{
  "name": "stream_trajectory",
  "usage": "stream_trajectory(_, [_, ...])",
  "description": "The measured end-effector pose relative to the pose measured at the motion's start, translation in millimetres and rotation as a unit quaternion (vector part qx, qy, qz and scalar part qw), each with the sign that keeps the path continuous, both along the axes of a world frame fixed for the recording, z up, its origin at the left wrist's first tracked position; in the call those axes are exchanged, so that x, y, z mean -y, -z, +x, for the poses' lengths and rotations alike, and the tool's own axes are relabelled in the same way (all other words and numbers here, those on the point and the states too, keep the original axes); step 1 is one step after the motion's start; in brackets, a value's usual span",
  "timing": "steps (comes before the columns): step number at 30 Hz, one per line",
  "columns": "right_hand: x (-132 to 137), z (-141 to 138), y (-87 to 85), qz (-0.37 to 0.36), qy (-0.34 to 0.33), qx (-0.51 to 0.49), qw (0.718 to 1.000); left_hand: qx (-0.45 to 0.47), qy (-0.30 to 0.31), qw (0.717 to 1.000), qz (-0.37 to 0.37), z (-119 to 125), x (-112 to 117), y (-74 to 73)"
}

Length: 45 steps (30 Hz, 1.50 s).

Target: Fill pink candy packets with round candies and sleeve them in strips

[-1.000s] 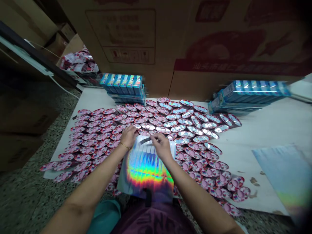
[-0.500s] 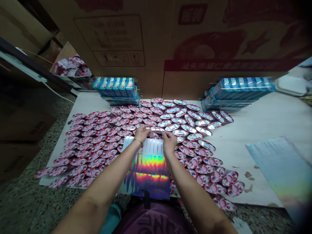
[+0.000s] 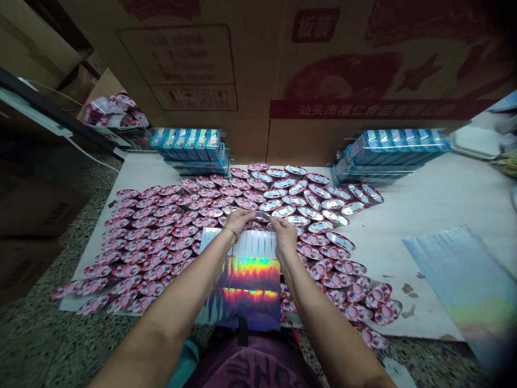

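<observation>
My left hand [image 3: 239, 221] and my right hand [image 3: 284, 234] are both closed, fingertips pinching the two ends of a narrow shiny sticker strip [image 3: 262, 215]. The strip lies over the top of one oval package in the middle of the rows; I cannot tell whether it is stuck down. Below my hands a holographic sticker sheet [image 3: 246, 310] lies over the packages, with a rainbow glare across it. Red and pink oval packages [image 3: 131, 244] stand close together all round. Those at the back right, such as one oval package [image 3: 294, 200], bear silvery strips on top.
Stacks of blue boxes, a left stack [image 3: 188, 145] and a right stack [image 3: 396, 148], stand at the back of the white table [image 3: 388, 226]. Behind them rises a large printed carton [image 3: 250, 70]. Another shiny sheet [image 3: 456, 269] overhangs the right front edge. An open carton [image 3: 115, 110] holds more packages.
My fingertips stay on the strip at the same oval package. The strip looks lower and bent against the package top, and my right hand has shifted slightly right. The whole view has shifted slightly.
</observation>
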State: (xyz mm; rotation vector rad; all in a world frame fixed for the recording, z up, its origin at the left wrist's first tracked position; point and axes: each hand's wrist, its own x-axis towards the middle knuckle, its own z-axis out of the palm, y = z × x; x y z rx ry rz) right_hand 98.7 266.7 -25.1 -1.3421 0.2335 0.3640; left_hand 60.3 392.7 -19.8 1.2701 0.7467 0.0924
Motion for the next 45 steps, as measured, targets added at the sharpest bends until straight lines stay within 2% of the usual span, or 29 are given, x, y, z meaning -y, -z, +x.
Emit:
stream_trajectory(4, [-1.8, 3.8, 14.8, -0.028, 0.001, 0.018, 0.999, -0.012, 0.022, 0.998, 0.049, 1.5, -5.2, 10.5])
stream_trajectory(7, [-1.9, 9.6, 26.3, -0.108, -0.009, 0.114, 0.988, -0.036, 0.037, 0.986, 0.16, 5.2, -13.5, 18.7])
stream_trajectory(9, [-3.0, 13.0, 31.2, -0.193, -0.014, 0.193, 0.962, -0.07, 0.028, 0.959, 0.274, 9.1, -18.5, 21.5])
stream_trajectory(11, [-5.7, 14.4, 33.4, -0.28, -0.012, 0.241, 0.929, -0.108, 0.026, 0.919, 0.379, 12.4, -21.0, 21.5])
stream_trajectory(14, [-11.5, 12.1, 34.7, -0.369, 0.005, 0.276, 0.887, -0.148, 0.056, 0.859, 0.486, 13.8, -19.1, 19.3])
stream_trajectory(16, [-15.2, 9.6, 35.8, -0.397, 0.006, 0.299, 0.868, -0.159, 0.078, 0.831, 0.528, 13.3, -15.0, 18.7])
stream_trajectory(19, [-18.4, 9.0, 37.1, -0.424, -0.015, 0.324, 0.846, -0.168, 0.102, 0.806, 0.558, 14.7, -8.0, 19.8])
stream_trajectory(23, [-12.3, 15.1, 34.4, -0.456, -0.021, 0.348, 0.819, -0.166, 0.091, 0.808, 0.557, 15.2, -11.7, 15.2])
stream_trajectory(26, [-3.2, 16.4, 28.7, -0.459, -0.07, 0.395, 0.793, -0.117, 0.097, 0.808, 0.57, -5.5, -39.7, 2.9])
stream_trajectory(28, [-3.3, 10.2, 23.8, -0.434, -0.135, 0.449, 0.769, -0.094, 0.162, 0.79, 0.583, -34.1, -67.8, -5.1])
stream_trajectory(31, [-22.0, -11.5, 15.9, -0.372, -0.243, 0.52, 0.729, -0.13, 0.258, 0.754, 0.591, -82.9, -104.9, -8.6])
stream_trajectory(33, [-44.2, -30.3, 12.0, -0.354, -0.305, 0.547, 0.695, -0.167, 0.275, 0.742, 0.589, -105.4, -117.4, -3.9])
stream_trajectory(36, [-76.7, -54.3, 11.9, -0.369, -0.376, 0.573, 0.629, -0.172, 0.26, 0.752, 0.58, -114.5, -119.3, 7.4])
stream_trajectory(39, [-91.1, -66.3, 18.7, -0.386, -0.417, 0.589, 0.574, -0.135, 0.25, 0.798, 0.532, -107.2, -115.0, 14.3])
stream_trajectory(41, [-89.4, -68.0, 24.8, -0.392, -0.42, 0.592, 0.566, -0.106, 0.243, 0.838, 0.477, -102.4, -113.5, 15.4])
stream_trajectory(45, [-75.0, -64.6, 36.0, -0.374, -0.381, 0.612, 0.583, -0.061, 0.215, 0.897, 0.381, -98.0, -111.0, 14.5])
